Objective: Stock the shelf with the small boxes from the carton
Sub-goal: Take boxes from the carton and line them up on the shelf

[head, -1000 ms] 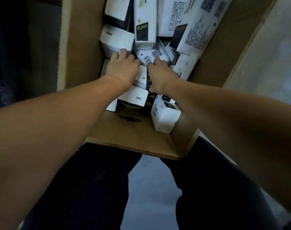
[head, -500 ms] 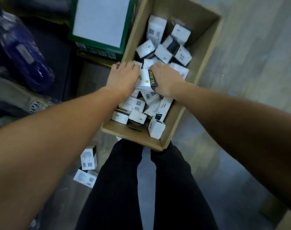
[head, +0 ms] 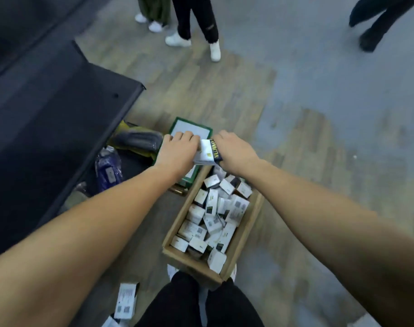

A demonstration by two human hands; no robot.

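A brown carton (head: pixel 173 252) stands on the floor in front of my legs, filled with several small white-and-black boxes (head: pixel 213 213). Above its far end, my left hand (head: pixel 177 154) and my right hand (head: pixel 234 154) press together on a small stack of white boxes (head: pixel 207 153) with a black and yellow side, held in the air between them. The dark shelf (head: pixel 47 119) slopes along the left side of the view.
A green-edged flat box (head: pixel 191 128) and wrapped goods (head: pixel 108 169) lie under the shelf edge. Loose small boxes (head: pixel 127 300) lie on the floor by my left leg. People's legs (head: pixel 196 22) stand further off on the floor, another at the top right.
My hands lifted the stack of boxes up out of the carton. My head rose, so the carton now looks small and the shelf and floor have come into view.
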